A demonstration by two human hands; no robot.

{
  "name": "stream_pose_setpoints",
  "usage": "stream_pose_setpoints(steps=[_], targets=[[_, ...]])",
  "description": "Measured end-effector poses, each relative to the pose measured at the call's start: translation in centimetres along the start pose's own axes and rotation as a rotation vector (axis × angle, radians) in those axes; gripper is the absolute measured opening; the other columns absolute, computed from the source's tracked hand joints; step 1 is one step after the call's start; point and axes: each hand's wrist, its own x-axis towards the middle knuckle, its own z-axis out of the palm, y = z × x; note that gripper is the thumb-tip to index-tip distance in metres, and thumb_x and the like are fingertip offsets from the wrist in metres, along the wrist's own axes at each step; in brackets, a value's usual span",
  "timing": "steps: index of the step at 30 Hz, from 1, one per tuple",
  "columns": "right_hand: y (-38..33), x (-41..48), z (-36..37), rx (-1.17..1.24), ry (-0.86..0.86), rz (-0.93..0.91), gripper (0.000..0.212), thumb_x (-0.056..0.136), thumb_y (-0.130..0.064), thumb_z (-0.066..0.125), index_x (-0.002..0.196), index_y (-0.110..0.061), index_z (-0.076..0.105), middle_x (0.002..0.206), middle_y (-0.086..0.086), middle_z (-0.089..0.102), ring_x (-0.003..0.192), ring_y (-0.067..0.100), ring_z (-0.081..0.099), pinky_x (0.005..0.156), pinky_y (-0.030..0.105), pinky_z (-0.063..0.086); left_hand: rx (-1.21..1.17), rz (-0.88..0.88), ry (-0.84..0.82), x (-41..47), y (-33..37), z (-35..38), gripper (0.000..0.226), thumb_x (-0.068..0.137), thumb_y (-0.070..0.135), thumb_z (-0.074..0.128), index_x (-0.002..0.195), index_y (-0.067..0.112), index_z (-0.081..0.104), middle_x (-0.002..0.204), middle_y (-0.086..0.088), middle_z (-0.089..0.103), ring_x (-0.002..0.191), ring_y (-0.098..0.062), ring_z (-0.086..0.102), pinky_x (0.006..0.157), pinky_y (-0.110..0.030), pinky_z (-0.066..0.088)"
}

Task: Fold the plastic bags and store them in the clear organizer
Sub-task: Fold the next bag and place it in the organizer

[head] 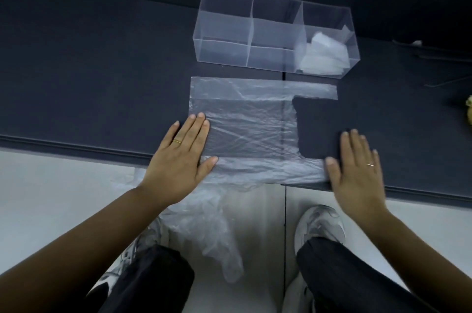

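Observation:
A clear plastic bag (245,128) lies spread flat on the dark table (89,82), its two handle strips pointing right. My left hand (181,156) presses flat on the bag's left end with straight fingers. My right hand (357,167) lies flat on the end of the near handle strip by the table's front edge. Behind the bag stands the clear organizer (275,31) with three compartments; the right one holds several folded bags (324,57). More crumpled clear bags (204,231) hang below the table edge between my knees.
The table's front edge runs across the middle of the view, with pale floor below it. My two shoes and dark trousers show at the bottom. A yellowish object (468,113) sits at the far right edge, and thin cables (434,54) lie at the back right.

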Motion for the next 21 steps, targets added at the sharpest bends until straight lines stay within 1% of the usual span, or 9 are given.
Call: stream_pose_setpoints(steps=[3, 5, 7, 8, 11, 14, 16, 18, 21], targets=[[1.8, -0.5, -0.7, 0.071, 0.103, 0.124, 0.069, 0.094, -0.045, 0.015, 0.152, -0.007, 0.013, 0.161, 0.012, 0.009, 0.148, 0.024, 0.005, 0.12, 0.046, 0.004, -0.032, 0.029, 0.029, -0.6, -0.7, -0.1, 0.074, 0.098, 0.057, 0.013, 0.15, 0.005, 0.022, 0.158, -0.011, 0.02, 0.147, -0.022, 0.014, 0.12, -0.042, 0.012], [1.3, -0.7, -1.4, 0.149, 0.183, 0.086, 0.066, 0.095, -0.041, 0.023, 0.15, -0.003, 0.021, 0.159, 0.016, 0.017, 0.147, 0.029, 0.012, 0.119, 0.05, 0.01, -0.027, 0.132, 0.056, -1.7, -1.5, 0.1, 0.079, 0.095, 0.064, 0.019, 0.151, 0.008, 0.022, 0.159, -0.01, 0.02, 0.148, -0.023, 0.014, 0.119, -0.045, 0.012], [-1.0, -1.1, -2.3, 0.298, 0.181, -0.094, 0.066, 0.096, -0.046, 0.03, 0.149, -0.007, 0.026, 0.158, 0.012, 0.02, 0.146, 0.027, 0.015, 0.118, 0.051, 0.017, -0.007, 0.26, 0.068, -2.9, -1.9, 0.4, 0.085, 0.091, 0.07, 0.03, 0.152, 0.01, 0.022, 0.159, -0.008, 0.021, 0.148, -0.022, 0.016, 0.118, -0.047, 0.014], [-2.7, -1.3, -2.6, 0.353, 0.133, -0.222, 0.069, 0.095, -0.052, 0.032, 0.149, -0.011, 0.026, 0.158, 0.008, 0.019, 0.146, 0.023, 0.015, 0.117, 0.049, 0.018, -0.003, 0.305, 0.078, -3.3, -1.9, 0.5, 0.081, 0.091, 0.064, 0.037, 0.151, 0.011, 0.026, 0.158, -0.007, 0.024, 0.147, -0.022, 0.019, 0.118, -0.047, 0.017], [-7.7, -1.7, -2.1, 0.291, -0.017, -0.584, 0.08, 0.088, -0.064, 0.043, 0.149, -0.015, 0.027, 0.159, 0.002, 0.018, 0.146, 0.018, 0.014, 0.118, 0.044, 0.016, -0.059, 0.347, 0.213, -3.8, -1.5, 0.3, 0.048, 0.093, 0.029, 0.051, 0.137, 0.011, 0.052, 0.145, -0.006, 0.048, 0.136, -0.023, 0.043, 0.111, -0.046, 0.033], [-11.1, -1.9, -0.9, 0.21, -0.067, -0.721, 0.08, 0.082, -0.057, 0.059, 0.143, -0.01, 0.039, 0.156, 0.007, 0.026, 0.143, 0.022, 0.023, 0.118, 0.043, 0.017, -0.211, 0.325, 0.336, -3.6, -0.9, -1.2, 0.029, 0.094, 0.02, 0.053, 0.116, 0.01, 0.07, 0.125, -0.004, 0.065, 0.12, -0.022, 0.059, 0.1, -0.043, 0.047], [-12.1, -2.0, -0.3, 0.214, -0.013, -0.741, 0.067, 0.079, -0.047, 0.068, 0.132, -0.008, 0.053, 0.147, 0.01, 0.042, 0.133, 0.026, 0.038, 0.114, 0.039, 0.023, -0.318, 0.3, 0.36, -3.6, -0.4, -2.4, 0.027, 0.093, 0.022, 0.055, 0.106, 0.01, 0.075, 0.113, -0.002, 0.071, 0.112, -0.022, 0.064, 0.095, -0.04, 0.05], [-12.2, -1.9, -0.2, 0.274, 0.108, -0.723, 0.044, 0.078, -0.03, 0.069, 0.116, -0.008, 0.064, 0.131, 0.009, 0.057, 0.117, 0.027, 0.053, 0.103, 0.037, 0.034, -0.413, 0.248, 0.334, -3.7, 0.1, -3.8, 0.029, 0.092, 0.028, 0.055, 0.1, 0.012, 0.077, 0.106, 0.002, 0.073, 0.109, -0.016, 0.065, 0.095, -0.033, 0.048], [-10.5, -1.4, -1.4, 0.389, 0.28, -0.643, 0.016, 0.084, -0.016, 0.064, 0.093, -0.007, 0.073, 0.101, 0.006, 0.071, 0.09, 0.025, 0.065, 0.085, 0.037, 0.047, -0.634, 0.067, 0.27, -3.9, 0.0, -5.9, 0.024, 0.09, 0.035, 0.06, 0.094, 0.019, 0.077, 0.1, 0.017, 0.069, 0.104, 0.008, 0.057, 0.092, -0.008, 0.04]])
